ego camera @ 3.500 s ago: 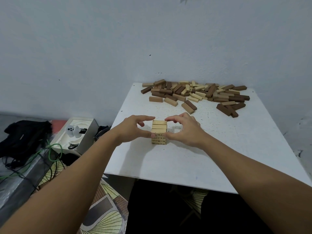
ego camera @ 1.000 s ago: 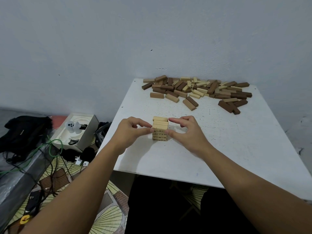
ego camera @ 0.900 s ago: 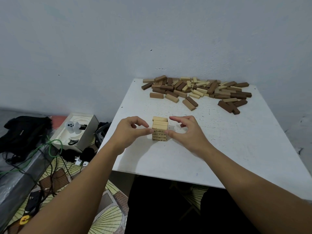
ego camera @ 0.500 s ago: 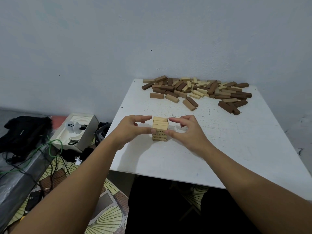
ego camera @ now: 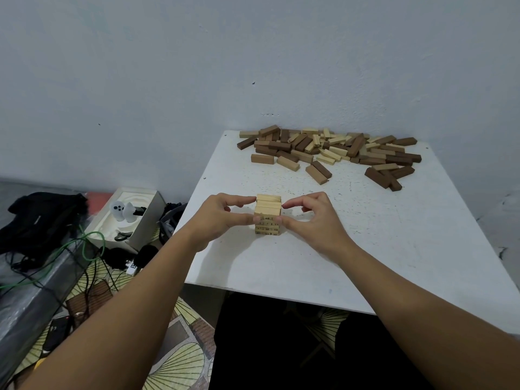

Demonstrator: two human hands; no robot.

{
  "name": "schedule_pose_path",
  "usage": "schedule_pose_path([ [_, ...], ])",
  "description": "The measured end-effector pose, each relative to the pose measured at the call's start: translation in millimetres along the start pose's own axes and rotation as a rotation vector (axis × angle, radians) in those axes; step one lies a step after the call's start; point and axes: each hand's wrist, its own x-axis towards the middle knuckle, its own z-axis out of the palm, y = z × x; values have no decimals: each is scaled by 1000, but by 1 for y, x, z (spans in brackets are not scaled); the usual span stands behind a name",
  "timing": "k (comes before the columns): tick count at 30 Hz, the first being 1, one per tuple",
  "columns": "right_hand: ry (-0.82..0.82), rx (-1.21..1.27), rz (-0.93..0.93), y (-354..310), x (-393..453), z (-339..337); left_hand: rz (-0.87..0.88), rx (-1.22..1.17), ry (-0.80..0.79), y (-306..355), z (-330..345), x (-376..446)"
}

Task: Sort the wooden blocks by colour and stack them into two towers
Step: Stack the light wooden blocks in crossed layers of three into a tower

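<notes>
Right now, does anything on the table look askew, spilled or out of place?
Nothing looks damaged. The light tower stands roughly square between the left hand and right hand, whose fingers touch its sides. The pile of mixed blocks at the table's far edge is still unsorted, and no dark tower exists yet.

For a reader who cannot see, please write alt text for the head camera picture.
Two bare hands, left hand and right hand, pinch a short tower of light wooden blocks from both sides on a white table. A loose pile of light and dark blocks lies at the table's far edge by the wall.
</notes>
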Motion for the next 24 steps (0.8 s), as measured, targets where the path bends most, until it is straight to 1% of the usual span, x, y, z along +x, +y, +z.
schedule_pose_path([
  [11, 3, 18, -3, -6, 0, 0, 5, 6, 18, 2, 1, -2],
  [16, 3, 39, 5, -7, -4, -1, 0, 28, -23, -2, -2, -1],
  [18, 38, 96, 15, -8, -6, 0, -11, -52, -21, -7, 0, 0],
  [22, 1, 348, 117, -17, -10, 13, -50, -455, 157, -6, 20, 1],
  [24, -8, 471, 170, -25, -12, 25, -68, -539, 179, -2, 33, 2],
])
